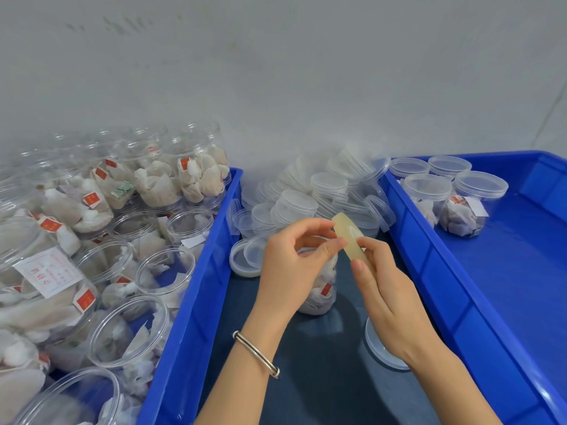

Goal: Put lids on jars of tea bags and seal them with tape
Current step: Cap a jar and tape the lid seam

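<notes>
A pale yellowish roll of clear tape [349, 237] is held up between both hands above the dark table. My right hand [386, 296] grips the roll from below and behind. My left hand [291, 265] pinches at the roll's edge with thumb and forefinger. Directly behind and under my hands stands a clear jar of tea bags [319, 289] with a red tag; its top is hidden by my hands. A loose clear lid [383, 348] lies on the table under my right wrist.
A blue tray [196, 289] on the left holds several open jars of tea bags [159, 271]. A blue tray [460, 305] on the right holds lidded jars [466, 207]. A heap of clear lids [319, 191] lies at the back by the wall.
</notes>
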The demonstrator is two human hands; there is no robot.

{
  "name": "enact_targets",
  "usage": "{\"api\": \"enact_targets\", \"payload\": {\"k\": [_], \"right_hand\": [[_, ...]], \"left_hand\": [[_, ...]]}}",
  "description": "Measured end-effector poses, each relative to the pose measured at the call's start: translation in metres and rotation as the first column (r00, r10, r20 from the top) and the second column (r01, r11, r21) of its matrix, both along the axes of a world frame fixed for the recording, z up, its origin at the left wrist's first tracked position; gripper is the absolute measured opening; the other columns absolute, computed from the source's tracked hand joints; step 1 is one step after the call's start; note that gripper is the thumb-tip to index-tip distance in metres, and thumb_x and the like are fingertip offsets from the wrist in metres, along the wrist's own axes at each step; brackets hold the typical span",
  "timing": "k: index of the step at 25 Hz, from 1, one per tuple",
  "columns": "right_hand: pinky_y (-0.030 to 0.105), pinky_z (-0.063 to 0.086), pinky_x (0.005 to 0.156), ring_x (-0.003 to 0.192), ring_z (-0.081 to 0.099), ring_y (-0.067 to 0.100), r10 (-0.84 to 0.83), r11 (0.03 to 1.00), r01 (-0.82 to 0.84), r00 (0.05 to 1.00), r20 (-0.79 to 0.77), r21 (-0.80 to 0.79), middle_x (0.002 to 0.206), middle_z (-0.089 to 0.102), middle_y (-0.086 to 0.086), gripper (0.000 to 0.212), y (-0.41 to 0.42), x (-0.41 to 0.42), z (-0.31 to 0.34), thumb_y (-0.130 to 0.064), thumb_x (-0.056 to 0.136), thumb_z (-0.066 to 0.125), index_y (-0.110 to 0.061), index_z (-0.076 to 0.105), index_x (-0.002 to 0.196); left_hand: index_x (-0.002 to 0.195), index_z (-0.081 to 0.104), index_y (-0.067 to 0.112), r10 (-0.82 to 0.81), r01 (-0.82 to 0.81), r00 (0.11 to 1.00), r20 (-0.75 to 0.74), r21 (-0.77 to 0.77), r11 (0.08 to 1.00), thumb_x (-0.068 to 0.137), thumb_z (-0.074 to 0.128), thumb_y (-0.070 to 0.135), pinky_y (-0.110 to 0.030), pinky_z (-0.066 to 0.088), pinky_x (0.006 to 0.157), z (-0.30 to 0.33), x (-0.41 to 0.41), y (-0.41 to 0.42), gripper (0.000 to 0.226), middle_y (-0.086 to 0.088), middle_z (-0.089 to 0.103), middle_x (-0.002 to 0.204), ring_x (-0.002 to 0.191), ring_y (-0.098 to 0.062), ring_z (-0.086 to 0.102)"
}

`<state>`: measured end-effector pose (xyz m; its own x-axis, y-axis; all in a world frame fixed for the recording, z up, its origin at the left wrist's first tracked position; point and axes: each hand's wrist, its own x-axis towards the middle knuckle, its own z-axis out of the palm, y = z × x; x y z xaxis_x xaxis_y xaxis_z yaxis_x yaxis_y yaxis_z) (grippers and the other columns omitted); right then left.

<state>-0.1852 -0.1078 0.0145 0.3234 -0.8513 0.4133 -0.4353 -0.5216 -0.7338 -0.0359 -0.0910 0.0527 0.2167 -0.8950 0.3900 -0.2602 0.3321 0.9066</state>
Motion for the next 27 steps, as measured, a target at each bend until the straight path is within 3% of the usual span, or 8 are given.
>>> {"api": "enact_targets", "payload": {"k": [4,9,12,15,19,22,24,27], "right_hand": [[0.02,0.033,0.068,0.074,0.049,-0.003,0.008,0.999,-0.009,0.999,-0.037,-0.033,0.085,0.045,-0.029,0.044,0.002,0.0,0.002,-0.069,0.086,0.02,-0.043,0.032,0.12],[0.02,0.031,0.065,0.07,0.049,-0.005,-0.014,0.999,0.012,0.999,-0.047,-0.043,0.078,0.044,-0.029,0.045,0.003,0.0,0.003,-0.067,0.087,0.019,-0.04,0.034,0.119],[0.022,0.032,0.063,0.071,0.052,0.001,-0.013,0.998,0.01,0.998,-0.062,-0.055,0.076,0.049,-0.027,0.045,0.005,-0.002,0.005,-0.068,0.086,0.018,-0.04,0.035,0.117],[0.023,0.032,0.062,0.07,0.051,0.004,-0.011,0.996,0.002,0.994,-0.105,-0.084,0.075,0.047,-0.023,0.049,0.006,-0.005,0.006,-0.066,0.087,0.016,-0.037,0.037,0.12],[0.024,0.033,0.064,0.066,0.048,-0.001,-0.009,0.996,-0.001,0.994,-0.112,-0.089,0.082,0.048,-0.023,0.05,0.01,-0.004,0.005,-0.069,0.086,0.014,-0.04,0.032,0.122],[0.021,0.035,0.064,0.072,0.057,-0.003,-0.009,1.0,0.01,0.999,-0.051,0.012,0.11,0.056,-0.012,0.048,0.007,-0.002,0.016,-0.076,0.082,0.013,-0.068,0.007,0.129],[0.025,0.037,0.064,0.084,0.062,0.006,-0.068,0.997,0.071,0.995,-0.079,0.041,0.136,0.052,-0.01,0.055,0.001,-0.005,0.027,-0.08,0.079,0.014,-0.073,-0.009,0.128],[0.021,0.043,0.073,0.107,0.056,0.005,-0.023,0.993,0.011,0.995,-0.101,-0.116,0.135,0.046,-0.029,0.049,-0.001,-0.012,0.038,-0.074,0.085,0.019,-0.073,0.007,0.133]], "left_hand": [[0.078,0.071,0.031,0.068,-0.068,0.997,0.019,-0.042,0.997,0.081,0.075,0.016,-0.019,0.054,0.072,0.002,0.004,0.0,0.016,0.012,0.073,0.076,0.075,-0.006,0.069],[0.084,0.069,0.025,0.075,-0.072,0.991,0.112,-0.027,0.997,0.09,0.065,0.029,-0.027,0.056,0.077,0.007,-0.002,0.006,0.008,0.007,0.072,0.078,0.079,-0.006,0.068],[0.083,0.068,0.023,0.005,-0.007,0.999,0.048,0.027,1.0,0.073,0.075,0.045,-0.018,0.054,0.073,0.009,-0.005,0.008,0.025,0.009,0.071,0.081,0.079,-0.005,0.068],[0.075,0.065,0.026,0.077,-0.08,0.988,0.135,0.014,0.997,0.073,0.082,0.031,-0.013,0.051,0.068,0.01,-0.005,0.005,0.018,0.011,0.069,0.073,0.073,-0.002,0.066],[0.074,0.066,0.012,0.171,-0.116,0.92,0.353,-0.174,0.978,0.086,0.071,0.015,-0.018,0.05,0.066,0.018,-0.008,0.004,0.013,0.006,0.065,0.071,0.069,-0.008,0.061],[0.073,0.067,0.005,0.397,-0.098,0.763,0.51,-0.516,0.851,0.086,0.071,0.007,-0.025,0.048,0.064,0.031,-0.018,0.012,0.013,-0.001,0.064,0.071,0.066,-0.016,0.058],[0.073,0.067,0.005,0.466,-0.072,0.755,0.461,-0.648,0.758,0.086,0.071,0.008,-0.02,0.047,0.066,0.043,-0.015,0.019,0.014,0.001,0.064,0.072,0.068,-0.014,0.058],[0.077,0.068,0.014,0.41,-0.202,0.881,0.237,-0.596,0.777,0.086,0.07,0.017,-0.01,0.045,0.069,0.037,0.007,0.027,0.01,0.012,0.064,0.074,0.071,-0.004,0.06]]}}
